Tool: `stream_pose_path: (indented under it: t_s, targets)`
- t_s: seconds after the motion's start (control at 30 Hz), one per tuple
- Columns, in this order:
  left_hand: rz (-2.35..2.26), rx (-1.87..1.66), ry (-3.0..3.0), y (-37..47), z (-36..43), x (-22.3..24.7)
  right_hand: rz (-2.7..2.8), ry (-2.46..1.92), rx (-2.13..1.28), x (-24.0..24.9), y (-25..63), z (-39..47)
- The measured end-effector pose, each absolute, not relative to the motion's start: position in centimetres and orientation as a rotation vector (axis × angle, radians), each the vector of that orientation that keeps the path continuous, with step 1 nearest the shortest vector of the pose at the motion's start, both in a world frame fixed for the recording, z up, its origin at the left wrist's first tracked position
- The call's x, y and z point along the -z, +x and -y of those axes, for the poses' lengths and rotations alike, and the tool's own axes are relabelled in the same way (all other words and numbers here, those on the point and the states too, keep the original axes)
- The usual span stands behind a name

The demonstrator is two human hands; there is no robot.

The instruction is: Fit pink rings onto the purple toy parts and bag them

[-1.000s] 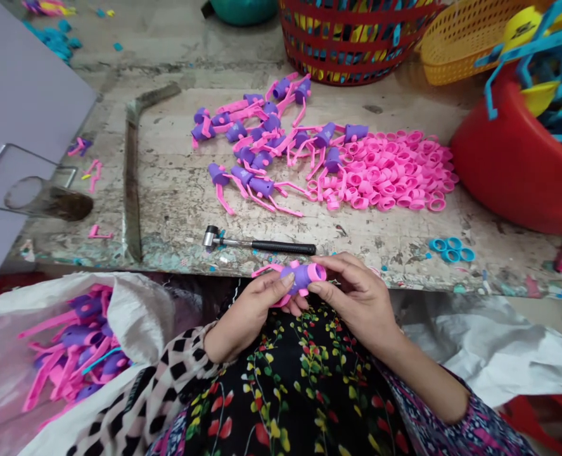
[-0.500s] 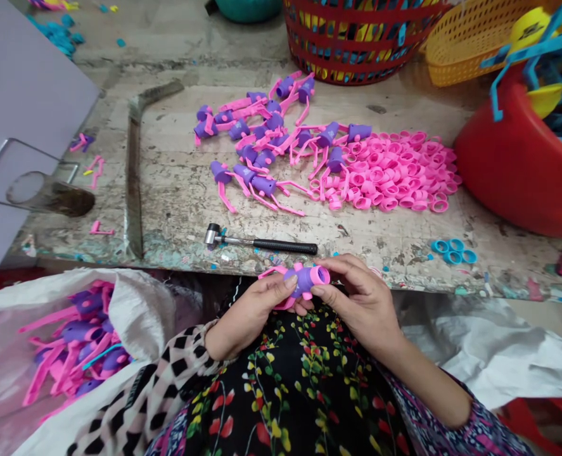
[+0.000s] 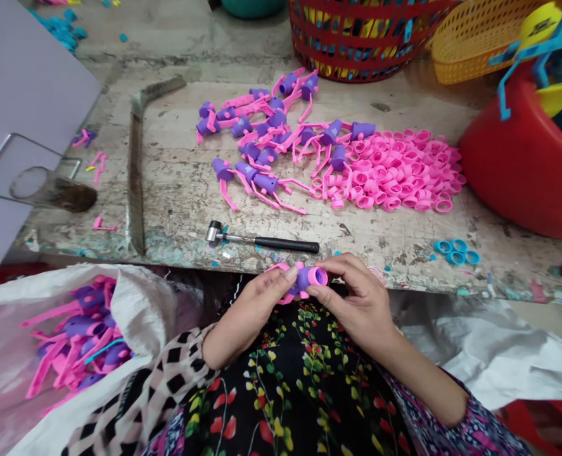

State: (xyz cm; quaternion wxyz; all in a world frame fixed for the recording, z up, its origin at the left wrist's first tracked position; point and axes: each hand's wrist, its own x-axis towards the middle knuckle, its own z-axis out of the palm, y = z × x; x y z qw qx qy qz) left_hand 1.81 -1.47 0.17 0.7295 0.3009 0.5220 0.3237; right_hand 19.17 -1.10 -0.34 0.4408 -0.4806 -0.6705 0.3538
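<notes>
Over my lap, just off the bench's front edge, my left hand [image 3: 256, 304] is closed around a purple plastic toy body [image 3: 303, 278] with pink limbs. A pink ring [image 3: 317, 276] sits around its open right end. The thumb and fingers of my right hand [image 3: 357, 294] pinch at that ring. Part of the toy is hidden under my left fingers. Beyond my hands a small hammer [image 3: 261, 240] with a black handle lies on the bench. Farther back are several purple bodies with pink limbs [image 3: 266, 180] and a heap of loose pink rings [image 3: 399, 171].
A bent metal bar [image 3: 135, 171] lies on the worn bench [image 3: 180, 202]. Blue rings [image 3: 456, 251] lie at right near a red tub [image 3: 513, 164]. Behind stand a red basket [image 3: 357, 57] and a yellow basket [image 3: 471, 44]. At lower left a white sack [image 3: 133, 304] holds similar toys.
My left hand has shifted its grip slightly, and the toy has turned a little. My right fingers stay at the pink ring. The whole view has moved slightly.
</notes>
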Motion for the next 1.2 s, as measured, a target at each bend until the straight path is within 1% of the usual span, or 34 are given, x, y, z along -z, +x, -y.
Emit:
stream_pose_path:
  t_s: [0.1, 0.43, 0.7, 1.0, 1.1, 1.2]
  targets:
    - [-1.101, -0.698, 0.712, 1.8, 1.6, -0.8, 1.735, -1.151, -0.838, 0.1, 19.0, 1.1]
    - [-1.156, -0.598, 0.845, 1.2, 2.6, -1.3, 1.942, -0.951, -0.733, -0.7, 18.1, 1.4]
    - [-1.235, -0.578, 0.818, 0.8, 3.9, -1.3, 1.992, -0.960, -0.764, -0.6, 17.5, 2.9]
    - [-1.209, -0.592, 0.898, 1.1, 4.2, -1.0, 1.957, -0.983, -0.645, 0.3, 17.5, 3.6]
    - [-1.193, -0.635, 0.930, 1.0, 4.2, -0.8, 1.905, -1.009, -0.731, 0.1, 17.9, 3.7]
    - [-1.275, -0.643, 0.999, 0.9, 4.2, -0.6, 1.790, -1.044, -0.967, -0.3, 18.2, 3.7]
